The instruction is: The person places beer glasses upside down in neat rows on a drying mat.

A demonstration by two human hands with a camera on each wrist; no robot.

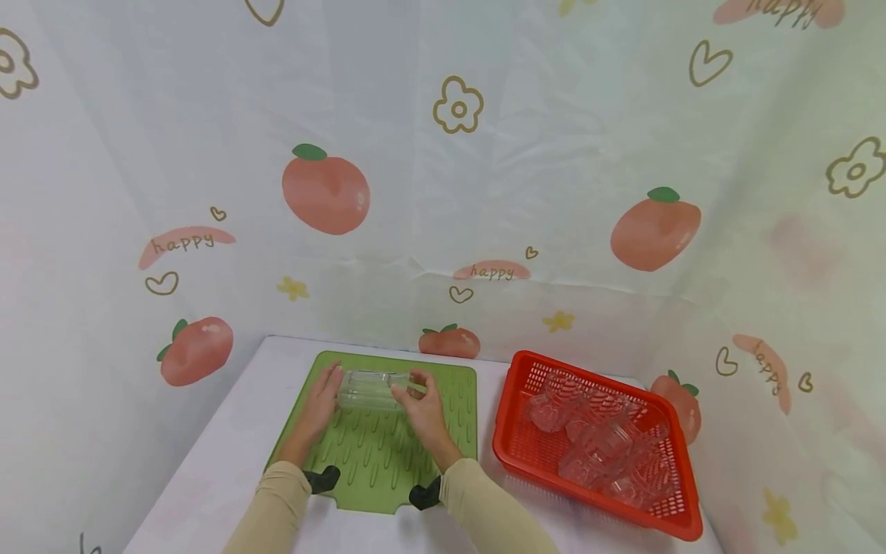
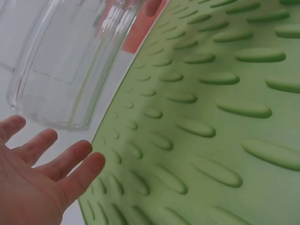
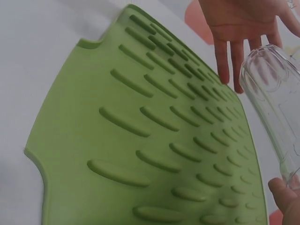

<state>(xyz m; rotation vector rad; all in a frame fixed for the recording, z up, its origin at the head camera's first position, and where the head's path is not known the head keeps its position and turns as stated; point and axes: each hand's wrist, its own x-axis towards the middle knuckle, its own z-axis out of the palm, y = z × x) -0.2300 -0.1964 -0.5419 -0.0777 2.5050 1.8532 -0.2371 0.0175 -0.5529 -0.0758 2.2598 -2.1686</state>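
Observation:
A clear bottle [image 1: 370, 390] lies sideways above a green ribbed mat [image 1: 367, 469]. My right hand [image 1: 428, 412] grips its narrow end between thumb and fingers; in the right wrist view only a little of that hand [image 3: 285, 201] shows. At the bottle's wide base is my left hand [image 1: 317, 408], its fingers extended. The left wrist view has those fingertips right by the base of the bottle [image 2: 65, 79], with the palm facing it. Spread fingers of the left hand [image 3: 243, 23] appear beyond the bottle [image 3: 267, 89] in the right wrist view.
To the right of the mat stands a red plastic basket [image 1: 508, 454] with several clear bottles or glasses [image 1: 595, 454] piled in it. A white tabletop [image 1: 228, 454] lies beneath everything. Behind and on both sides hangs a white curtain [image 1: 388, 292] printed with fruit.

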